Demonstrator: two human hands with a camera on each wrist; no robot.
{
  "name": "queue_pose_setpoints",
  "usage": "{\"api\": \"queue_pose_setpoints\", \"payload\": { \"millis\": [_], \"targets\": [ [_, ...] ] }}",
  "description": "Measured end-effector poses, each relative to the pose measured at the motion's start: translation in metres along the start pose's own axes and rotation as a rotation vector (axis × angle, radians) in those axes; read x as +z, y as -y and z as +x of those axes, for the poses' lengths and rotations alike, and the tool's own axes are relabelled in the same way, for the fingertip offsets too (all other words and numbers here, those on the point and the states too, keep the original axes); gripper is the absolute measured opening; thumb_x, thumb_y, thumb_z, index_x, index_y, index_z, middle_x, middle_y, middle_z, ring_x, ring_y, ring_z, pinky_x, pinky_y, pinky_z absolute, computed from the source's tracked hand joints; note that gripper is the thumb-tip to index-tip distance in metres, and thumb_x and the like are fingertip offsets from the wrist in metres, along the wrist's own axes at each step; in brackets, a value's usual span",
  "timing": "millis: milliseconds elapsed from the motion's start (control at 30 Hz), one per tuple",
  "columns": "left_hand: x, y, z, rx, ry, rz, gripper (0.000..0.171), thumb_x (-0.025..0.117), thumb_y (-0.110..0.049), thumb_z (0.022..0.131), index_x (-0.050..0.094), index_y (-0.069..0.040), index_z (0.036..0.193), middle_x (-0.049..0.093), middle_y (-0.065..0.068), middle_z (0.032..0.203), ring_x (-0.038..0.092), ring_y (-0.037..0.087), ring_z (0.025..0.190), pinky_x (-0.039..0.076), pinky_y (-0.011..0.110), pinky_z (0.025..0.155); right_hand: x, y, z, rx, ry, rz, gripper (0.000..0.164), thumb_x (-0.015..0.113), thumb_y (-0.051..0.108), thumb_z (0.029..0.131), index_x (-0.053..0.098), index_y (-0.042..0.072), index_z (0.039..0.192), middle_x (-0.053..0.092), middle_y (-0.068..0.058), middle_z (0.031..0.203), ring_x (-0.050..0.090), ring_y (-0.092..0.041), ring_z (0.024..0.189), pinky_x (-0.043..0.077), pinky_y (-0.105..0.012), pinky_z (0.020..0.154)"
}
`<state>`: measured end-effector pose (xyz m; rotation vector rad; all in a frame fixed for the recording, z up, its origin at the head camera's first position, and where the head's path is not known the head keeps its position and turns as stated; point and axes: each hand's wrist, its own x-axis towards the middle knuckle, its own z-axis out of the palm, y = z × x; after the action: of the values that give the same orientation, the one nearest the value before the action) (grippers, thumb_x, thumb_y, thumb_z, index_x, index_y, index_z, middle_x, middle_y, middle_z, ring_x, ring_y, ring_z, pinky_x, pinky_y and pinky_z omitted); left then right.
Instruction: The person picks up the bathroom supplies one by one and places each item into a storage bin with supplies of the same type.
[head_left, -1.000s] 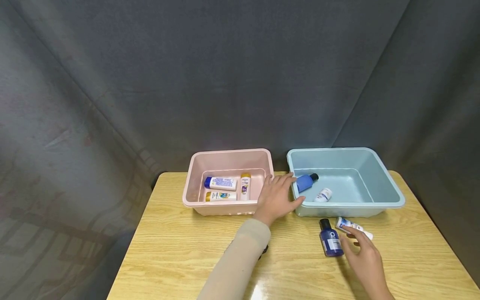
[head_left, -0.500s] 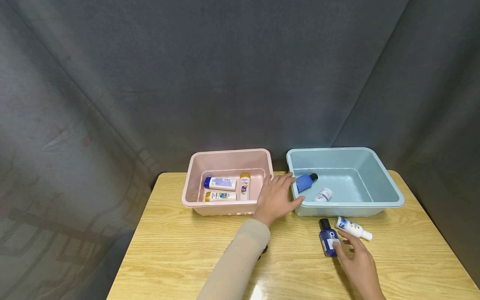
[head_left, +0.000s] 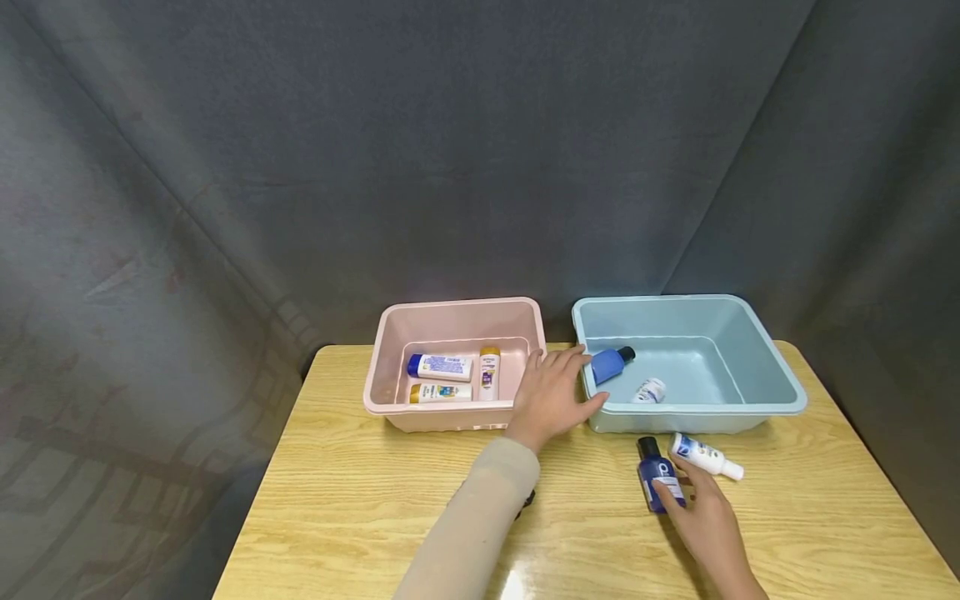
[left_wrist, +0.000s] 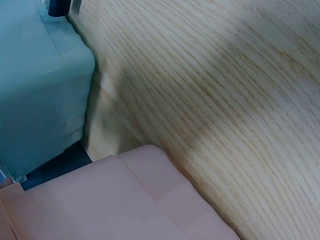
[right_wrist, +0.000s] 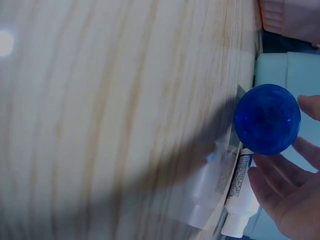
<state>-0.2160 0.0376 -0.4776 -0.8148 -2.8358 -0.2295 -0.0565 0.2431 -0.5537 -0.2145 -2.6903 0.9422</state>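
My right hand [head_left: 708,521] has its thumb and fingers around a dark blue bottle [head_left: 654,468] with a black cap, which lies on the table. In the right wrist view the bottle's round blue base [right_wrist: 267,120] sits between thumb and fingers. Right beside it lies a white bottle [head_left: 701,456] with a blue label. My left hand [head_left: 551,396] rests, fingers spread, across the facing rims of the pink bin [head_left: 382,358] and the light blue bin [head_left: 772,358]. A blue bottle [head_left: 607,367] and a small white bottle [head_left: 649,390] lie inside the light blue bin.
In the pink bin lie a white tube with a blue cap [head_left: 441,367] and two yellow-capped white bottles, one lengthwise [head_left: 489,375] and one crosswise [head_left: 442,392]. Both bins stand at the back of the wooden table [head_left: 360,517], before a grey curtain [head_left: 480,167].
My right hand has moved left, from over the white bottle to the dark blue bottle, and has closed its thumb and fingers around it. The left hand has stayed in place.
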Motion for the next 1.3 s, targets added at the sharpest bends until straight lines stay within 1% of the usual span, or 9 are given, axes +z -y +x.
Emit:
{"api": "queue_pose_setpoints", "payload": {
  "millis": [133,200,367,500,733,967,1133,1300],
  "targets": [
    [0.0002,0.0005,0.0002,0.003,-0.009,-0.009,0.069,0.042,-0.071,0.092,0.049,-0.028,0.145,0.038,-0.009,0.155,0.042,0.016,0.136,0.019,0.047,0.119,0.0017,0.0002,0.0027,0.018,0.025,0.000,0.056,0.077,0.016,0.086,0.055,-0.008,0.131,0.062,-0.029,0.112,0.063,-0.041,0.093,0.052,-0.051,0.070],
    [0.0004,0.0008,0.0005,0.002,-0.013,-0.006,0.068,0.042,-0.071,0.092,0.049,-0.028,0.144,0.039,-0.009,0.155,0.042,0.016,0.136,0.019,0.047,0.119,0.0024,0.0008,0.0037,0.025,0.037,0.006,0.058,0.077,0.018,0.086,0.054,-0.009,0.131,0.062,-0.031,0.111,0.063,-0.042,0.094,0.051,-0.054,0.071],
    [0.0013,0.0015,0.0014,0.000,-0.021,0.011,0.068,0.041,-0.072,0.092,0.049,-0.029,0.145,0.039,-0.010,0.155,0.042,0.014,0.136,0.020,0.047,0.119,0.0045,0.0028,0.0050,0.025,0.056,0.017,0.061,0.075,0.020,0.088,0.050,-0.011,0.134,0.059,-0.035,0.118,0.060,-0.050,0.101,0.049,-0.061,0.078],
    [0.0011,0.0017,0.0018,0.000,-0.020,0.010,0.069,0.040,-0.072,0.092,0.048,-0.029,0.145,0.039,-0.009,0.155,0.042,0.014,0.136,0.020,0.046,0.119,0.0067,0.0030,0.0057,0.015,0.063,0.011,0.061,0.074,0.018,0.088,0.049,-0.013,0.134,0.057,-0.037,0.121,0.058,-0.053,0.104,0.048,-0.063,0.080],
    [-0.0018,0.0020,0.0015,-0.002,-0.014,-0.005,0.068,0.041,-0.071,0.092,0.049,-0.028,0.145,0.039,-0.008,0.155,0.043,0.016,0.136,0.020,0.047,0.119,0.0083,0.0040,0.0079,0.043,0.058,0.005,0.059,0.074,0.016,0.087,0.050,-0.012,0.133,0.059,-0.037,0.117,0.060,-0.051,0.101,0.049,-0.061,0.078],
    [0.0001,0.0013,0.0010,-0.004,-0.004,-0.004,0.068,0.041,-0.071,0.092,0.048,-0.029,0.145,0.038,-0.009,0.156,0.042,0.015,0.137,0.022,0.048,0.118,0.0089,0.0033,0.0096,0.079,0.064,0.008,0.057,0.075,0.017,0.086,0.053,-0.010,0.131,0.060,-0.036,0.113,0.061,-0.050,0.098,0.048,-0.060,0.077],
    [0.0005,-0.0001,0.0003,-0.003,-0.005,-0.005,0.069,0.040,-0.072,0.092,0.048,-0.029,0.145,0.037,-0.009,0.156,0.041,0.014,0.137,0.020,0.047,0.119,0.0076,0.0028,0.0084,0.113,0.074,0.013,0.057,0.075,0.018,0.085,0.054,-0.008,0.131,0.061,-0.036,0.113,0.062,-0.048,0.097,0.049,-0.059,0.076],
    [0.0015,-0.0002,0.0000,-0.003,-0.002,0.007,0.070,0.037,-0.073,0.092,0.047,-0.030,0.146,0.036,-0.009,0.156,0.042,0.014,0.137,0.019,0.047,0.119,0.0089,0.0021,0.0058,0.116,0.053,0.030,0.056,0.076,0.015,0.082,0.055,-0.006,0.130,0.063,-0.035,0.109,0.064,-0.045,0.092,0.050,-0.051,0.071]
  ]
}}
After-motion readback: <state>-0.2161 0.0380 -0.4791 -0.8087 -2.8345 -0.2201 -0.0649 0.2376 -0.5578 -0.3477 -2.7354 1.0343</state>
